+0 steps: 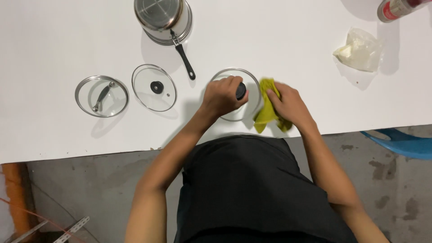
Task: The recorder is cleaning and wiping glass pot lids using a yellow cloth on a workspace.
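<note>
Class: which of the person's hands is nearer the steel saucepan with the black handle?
Left. The left hand lies just below the steel saucepan; the right hand is farther right, on a yellow-green cloth.

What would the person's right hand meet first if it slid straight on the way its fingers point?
Probably the glass lid: the right hand, pressing a green cloth, points up-left at its rim.

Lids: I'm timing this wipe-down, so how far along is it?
Nothing looks clearly finished. In hand: left hand holds the knob of one glass lid while right hand presses a yellow cloth to it. Untouched: two lids and pot.
</note>
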